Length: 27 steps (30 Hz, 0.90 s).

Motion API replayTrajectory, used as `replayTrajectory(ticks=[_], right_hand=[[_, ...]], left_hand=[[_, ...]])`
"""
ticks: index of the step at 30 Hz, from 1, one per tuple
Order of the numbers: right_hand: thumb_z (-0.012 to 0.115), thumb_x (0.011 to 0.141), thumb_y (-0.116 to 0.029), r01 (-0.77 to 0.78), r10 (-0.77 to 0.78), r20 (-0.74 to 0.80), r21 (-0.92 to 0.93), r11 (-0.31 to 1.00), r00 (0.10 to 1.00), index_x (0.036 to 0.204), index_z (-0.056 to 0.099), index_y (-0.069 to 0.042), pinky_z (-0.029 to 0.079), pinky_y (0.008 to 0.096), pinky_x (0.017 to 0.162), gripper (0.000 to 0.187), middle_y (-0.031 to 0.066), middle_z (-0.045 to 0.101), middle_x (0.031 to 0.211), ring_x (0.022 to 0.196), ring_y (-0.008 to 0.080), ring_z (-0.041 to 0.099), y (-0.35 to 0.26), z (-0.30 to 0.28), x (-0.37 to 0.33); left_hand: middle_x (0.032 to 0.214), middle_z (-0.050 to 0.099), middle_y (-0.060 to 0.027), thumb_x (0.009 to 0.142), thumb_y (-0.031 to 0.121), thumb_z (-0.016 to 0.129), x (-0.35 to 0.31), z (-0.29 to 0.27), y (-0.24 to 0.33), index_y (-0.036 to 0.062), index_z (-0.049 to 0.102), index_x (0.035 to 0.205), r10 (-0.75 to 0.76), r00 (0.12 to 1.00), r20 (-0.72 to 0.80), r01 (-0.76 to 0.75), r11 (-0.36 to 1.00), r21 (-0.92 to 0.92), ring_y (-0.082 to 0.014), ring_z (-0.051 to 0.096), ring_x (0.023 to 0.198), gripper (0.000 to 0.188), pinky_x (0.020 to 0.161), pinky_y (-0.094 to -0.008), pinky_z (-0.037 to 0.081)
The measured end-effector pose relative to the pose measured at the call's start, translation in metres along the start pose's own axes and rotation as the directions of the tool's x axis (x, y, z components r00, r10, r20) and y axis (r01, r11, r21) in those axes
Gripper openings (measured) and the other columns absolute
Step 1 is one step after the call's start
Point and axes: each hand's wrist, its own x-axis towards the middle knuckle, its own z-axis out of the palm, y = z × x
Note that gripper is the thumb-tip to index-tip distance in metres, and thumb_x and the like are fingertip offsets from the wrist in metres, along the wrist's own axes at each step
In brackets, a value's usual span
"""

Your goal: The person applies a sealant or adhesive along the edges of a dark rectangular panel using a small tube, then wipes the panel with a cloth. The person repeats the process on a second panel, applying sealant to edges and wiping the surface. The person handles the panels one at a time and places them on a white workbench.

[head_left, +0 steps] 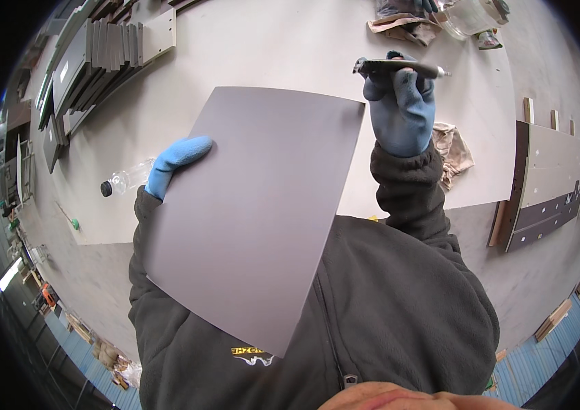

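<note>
A flat grey panel [262, 212] is held up in front of my chest, tilted, with its broad face toward me. My left hand [173, 164], in a blue glove, grips its left edge; the fingers behind the panel are hidden. At the upper right my right hand [405, 109], also gloved in blue, is closed round a slim dark tool [389, 65] with a pale narrow tip pointing right. This tool lies level above the panel's upper right corner, apart from it. Its exact kind I cannot make out.
A pale worktable [290, 48] spans the area beyond the panel. Stacked boards [98, 55] stand at the far left. Beside my left hand lies a clear plastic bottle [126, 179] with a black cap. A crumpled beige cloth [451, 154] sits behind my right wrist, and a large clear jar [471, 17] is at the far right.
</note>
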Motion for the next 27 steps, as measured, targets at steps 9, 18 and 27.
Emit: replayTrajectory(ticks=[9, 18, 27], right_hand=[[0.076, 0.088, 0.001, 0.324, -0.234, 0.243, -0.454, 0.830, 0.941, 0.119, 0.068, 0.002, 0.055, 0.0450, 0.100, 0.032, 0.0176, 0.077, 0.105, 0.105, 0.0283, 0.073, -0.036, 0.003, -0.021], [0.081, 0.086, -0.001, 0.575, -0.339, 0.465, -0.631, 0.522, 0.818, 0.109, 0.064, 0.000, 0.055, 0.0508, 0.103, 0.029, 0.0165, 0.076, 0.105, 0.105, 0.0304, 0.073, -0.040, -0.004, -0.008], [0.081, 0.084, 0.000, 0.671, -0.311, 0.603, -0.578, 0.464, 0.735, 0.102, 0.063, -0.001, 0.055, 0.0541, 0.101, 0.024, 0.0176, 0.075, 0.100, 0.093, 0.0280, 0.076, -0.046, -0.005, 0.005]], left_hand=[[0.131, 0.068, -0.0135, 0.099, 0.012, 0.059, -0.021, 0.008, 0.016, 0.0008, 0.068, 0.127, 0.206, 0.978, -0.040, -0.199, 0.970, 0.138, -0.0223, 0.066, 0.121, 0.032, 0.109, -0.0385, 0.052], [0.125, 0.071, -0.0124, 0.098, 0.015, 0.059, -0.018, 0.022, 0.029, 0.0021, 0.070, 0.124, 0.087, 0.996, -0.008, -0.087, 0.995, -0.049, -0.0219, 0.068, 0.116, 0.031, 0.105, -0.0372, 0.054], [0.122, 0.071, -0.0137, 0.097, 0.016, 0.059, -0.021, 0.040, 0.038, 0.0031, 0.068, 0.126, 0.106, 0.992, -0.070, -0.102, 0.993, 0.066, -0.0220, 0.070, 0.110, 0.032, 0.098, -0.0364, 0.057]])
